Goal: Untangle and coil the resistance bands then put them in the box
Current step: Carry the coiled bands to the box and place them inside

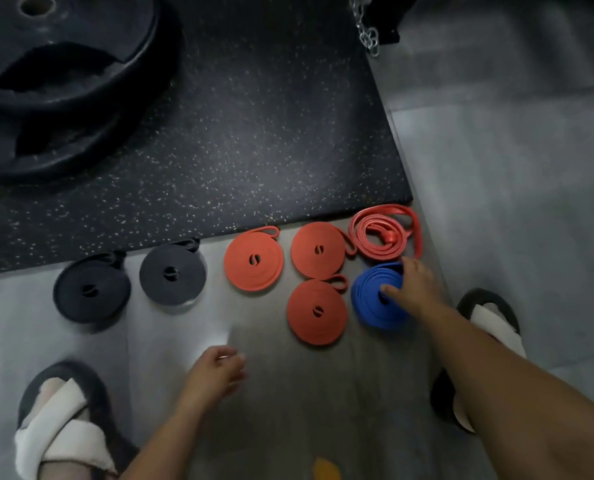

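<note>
Coiling looks like the step in hand: the right hand [415, 289] grips the blue coil [371, 303] on the floor right of centre, thumb at its core, fingers over its far edge. The left hand [219, 370], lower centre, hovers loosely curled and holds nothing. Three tight red coils [254, 259] and two black coils [92, 289] lie leftward. Above the blue one, a loose red band [382, 237] probably needs rewinding next. Boxing comes after; no box is in view.
</note>
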`<action>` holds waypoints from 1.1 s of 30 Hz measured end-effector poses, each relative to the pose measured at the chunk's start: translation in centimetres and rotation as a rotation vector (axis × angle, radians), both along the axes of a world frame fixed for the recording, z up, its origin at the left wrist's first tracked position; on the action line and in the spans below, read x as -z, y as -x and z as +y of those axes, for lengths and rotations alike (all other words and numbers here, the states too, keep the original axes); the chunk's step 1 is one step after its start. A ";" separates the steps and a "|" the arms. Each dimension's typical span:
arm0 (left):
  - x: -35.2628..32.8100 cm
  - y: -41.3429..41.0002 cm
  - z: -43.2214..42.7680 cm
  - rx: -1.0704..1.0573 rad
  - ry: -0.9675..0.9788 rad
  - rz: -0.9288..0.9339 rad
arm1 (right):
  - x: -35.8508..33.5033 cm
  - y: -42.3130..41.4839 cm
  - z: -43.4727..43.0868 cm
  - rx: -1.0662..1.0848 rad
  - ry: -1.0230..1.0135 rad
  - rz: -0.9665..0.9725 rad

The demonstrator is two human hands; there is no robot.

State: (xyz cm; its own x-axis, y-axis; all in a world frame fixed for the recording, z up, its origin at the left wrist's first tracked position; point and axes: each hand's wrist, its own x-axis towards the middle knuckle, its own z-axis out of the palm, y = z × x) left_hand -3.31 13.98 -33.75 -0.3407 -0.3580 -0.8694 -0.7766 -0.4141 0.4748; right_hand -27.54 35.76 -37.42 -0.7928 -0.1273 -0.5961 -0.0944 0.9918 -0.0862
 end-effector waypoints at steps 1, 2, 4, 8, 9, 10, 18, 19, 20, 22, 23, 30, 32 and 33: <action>0.2 0.6 0.3 0.006 -0.006 0.011 | 0.2 0.0 0.1 0.005 0.009 0.011; 0.4 1.3 0.7 0.009 -0.017 0.026 | 0.4 -0.2 0.3 0.005 0.017 0.024; 0.6 2.7 1.5 0.003 -0.034 0.054 | 0.5 -0.8 0.6 0.002 0.031 0.019; 0.3 4.8 3.5 0.001 -0.094 0.096 | 0.7 -1.9 1.6 -0.054 0.012 -0.051; 0.3 5.1 4.0 0.007 -0.110 0.101 | 0.7 -2.2 1.8 -0.072 0.004 -0.066; 0.3 5.4 4.6 0.017 -0.126 0.107 | 0.7 -2.5 2.0 -0.080 0.003 -0.090; -0.1 6.0 6.5 0.083 -0.176 0.106 | 1.0 -3.6 2.5 -0.197 -0.058 -0.123; 0.1 5.9 6.4 0.084 -0.171 0.101 | 1.0 -3.4 2.5 -0.188 -0.060 -0.120; 0.1 5.8 6.3 0.085 -0.167 0.096 | 0.9 -3.3 2.4 -0.184 -0.061 -0.115; 0.2 6.1 6.3 0.091 -0.163 0.094 | 0.7 -3.3 2.4 -0.202 -0.061 -0.100; 0.4 6.4 6.4 0.100 -0.162 0.094 | 0.7 -3.3 2.3 -0.208 -0.059 -0.093; 2.1 10.9 9.6 0.296 -0.091 0.085 | 1.2 -4.1 2.6 -0.081 0.113 -0.092; 2.6 12.2 10.9 0.323 -0.136 0.070 | 1.5 -3.9 2.8 -0.057 0.143 -0.100; 2.8 12.8 11.5 0.307 -0.169 0.063 | 1.6 -3.8 2.9 -0.052 0.154 -0.108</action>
